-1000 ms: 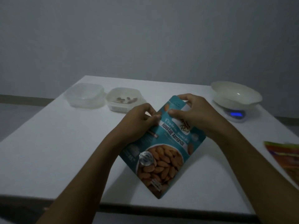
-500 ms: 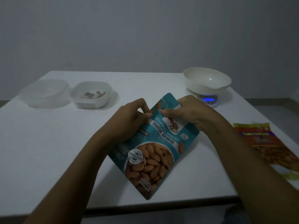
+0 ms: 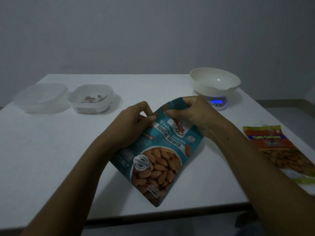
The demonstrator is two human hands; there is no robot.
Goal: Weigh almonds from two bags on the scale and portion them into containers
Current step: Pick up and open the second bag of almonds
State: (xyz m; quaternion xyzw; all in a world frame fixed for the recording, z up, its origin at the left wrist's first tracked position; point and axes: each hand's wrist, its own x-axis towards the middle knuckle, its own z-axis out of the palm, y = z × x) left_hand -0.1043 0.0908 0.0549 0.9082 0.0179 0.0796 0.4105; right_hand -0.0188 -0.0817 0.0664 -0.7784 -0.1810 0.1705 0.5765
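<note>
Pinching the teal almond bag (image 3: pixel 158 157) (held tilted) at its top, left hand (image 3: pixel 131 123) and right hand (image 3: pixel 192 114).

White table (image 3: pixel 51 159) carries: two clear containers (image 3: pixel 40 97) (image 3: pixel 91 98), scale (image 3: pixel 219 103) with bowl (image 3: pixel 214 81), orange bag (image 3: pixel 279 150).

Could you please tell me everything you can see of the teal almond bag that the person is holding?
The teal almond bag is a glossy pouch that looks like plastic, printed "Roasted Almonds", with an "Unsalted" seal and a picture of almonds. It is held tilted, top corner away from the person, over the white table. The left hand pinches its upper left edge and the right hand grips its top. Whether it is open cannot be told.
</note>
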